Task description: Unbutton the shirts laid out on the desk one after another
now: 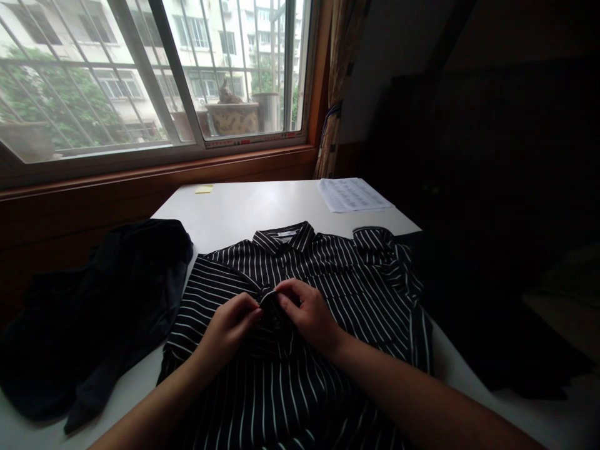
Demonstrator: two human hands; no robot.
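Observation:
A black shirt with white stripes (356,294) lies spread over the table, its collar towards the window. One sleeve is folded in across the chest, and its cuff end is raised between my hands. My left hand (234,319) pinches the left edge of this cuff with thumb and fingers. On the other edge, my right hand (304,309) grips the cuff between thumb and forefinger. The other sleeve lies bunched at the shirt's right shoulder. Whether a button sits between my fingers is too dark to make out.
Dark clothing (112,300) is heaped on the left side of the white table (253,203). Printed sheets (354,195) lie at the far right corner, and a yellow sticky note (204,189) at the far left. Beyond stands a barred window (225,75) with a tied curtain (335,94).

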